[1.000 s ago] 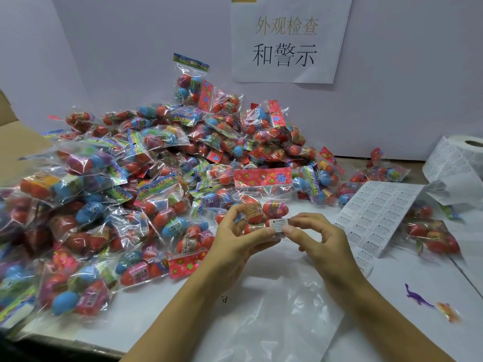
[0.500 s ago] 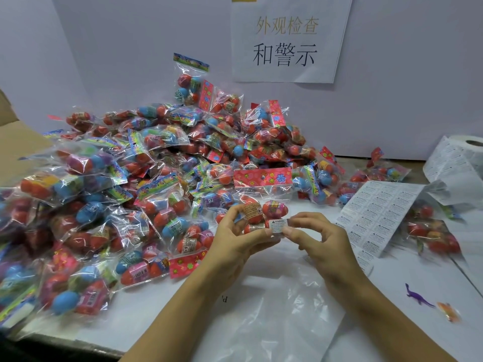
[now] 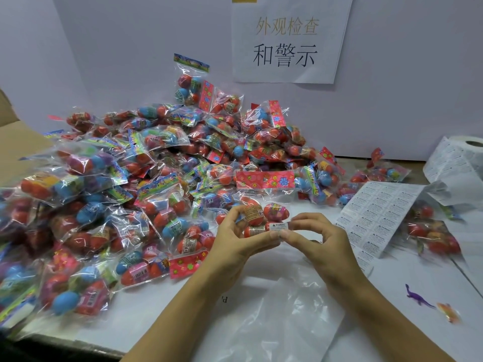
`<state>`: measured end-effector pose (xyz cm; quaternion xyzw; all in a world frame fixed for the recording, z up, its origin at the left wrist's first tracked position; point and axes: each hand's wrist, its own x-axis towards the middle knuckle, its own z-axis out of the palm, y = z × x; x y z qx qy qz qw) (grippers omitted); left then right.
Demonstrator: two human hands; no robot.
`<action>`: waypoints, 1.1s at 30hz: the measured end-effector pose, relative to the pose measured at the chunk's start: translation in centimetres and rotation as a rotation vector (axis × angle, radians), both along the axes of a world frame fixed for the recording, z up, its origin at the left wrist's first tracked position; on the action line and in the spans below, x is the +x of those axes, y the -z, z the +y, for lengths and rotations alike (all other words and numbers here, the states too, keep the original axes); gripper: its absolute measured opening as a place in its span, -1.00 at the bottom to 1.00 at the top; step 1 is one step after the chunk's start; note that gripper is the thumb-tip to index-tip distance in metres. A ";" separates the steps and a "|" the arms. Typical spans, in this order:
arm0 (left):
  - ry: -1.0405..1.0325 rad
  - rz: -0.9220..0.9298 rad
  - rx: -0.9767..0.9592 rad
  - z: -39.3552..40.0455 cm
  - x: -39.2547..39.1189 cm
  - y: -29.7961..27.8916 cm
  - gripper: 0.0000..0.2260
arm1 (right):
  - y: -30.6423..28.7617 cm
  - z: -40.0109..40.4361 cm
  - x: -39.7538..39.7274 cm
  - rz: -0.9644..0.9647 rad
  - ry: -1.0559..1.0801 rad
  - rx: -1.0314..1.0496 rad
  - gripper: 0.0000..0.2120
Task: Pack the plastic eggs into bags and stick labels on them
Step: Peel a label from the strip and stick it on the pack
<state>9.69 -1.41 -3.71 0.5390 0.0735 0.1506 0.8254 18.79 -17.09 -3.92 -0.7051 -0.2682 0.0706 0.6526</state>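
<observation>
We see the table (image 3: 287, 322) carrying a big heap of packed bags (image 3: 156, 165) across its left and far side, with a label sheet (image 3: 376, 212) lying at the right. Near the middle our left hand (image 3: 235, 244) grips one bag of plastic eggs (image 3: 264, 212), red header up, while our right hand (image 3: 321, 244) pinches a small white warning label (image 3: 279, 227) against its lower front. We judge labelling is under way; next the label needs pressing flat, without creases.
</observation>
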 end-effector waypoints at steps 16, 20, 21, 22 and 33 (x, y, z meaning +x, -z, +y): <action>-0.015 -0.013 -0.014 0.4 0.0 0.1 -0.59 | 0.2 -0.1 0.4 0.060 -0.031 0.026 -0.85; -0.050 -0.004 0.019 0.1 0.0 0.0 -0.56 | 0.0 0.0 -0.1 0.081 -0.012 0.043 -0.81; -0.051 -0.008 0.034 0.1 0.0 0.1 -0.56 | 0.0 0.1 -0.2 0.049 0.003 0.034 -0.76; -0.051 -0.009 0.050 0.0 0.0 0.2 -0.56 | -0.1 0.1 -0.3 0.024 0.017 0.025 -0.73; -0.075 0.005 -0.008 -0.1 0.2 0.2 -0.56 | 0.3 0.1 0.0 0.052 0.010 0.010 -0.95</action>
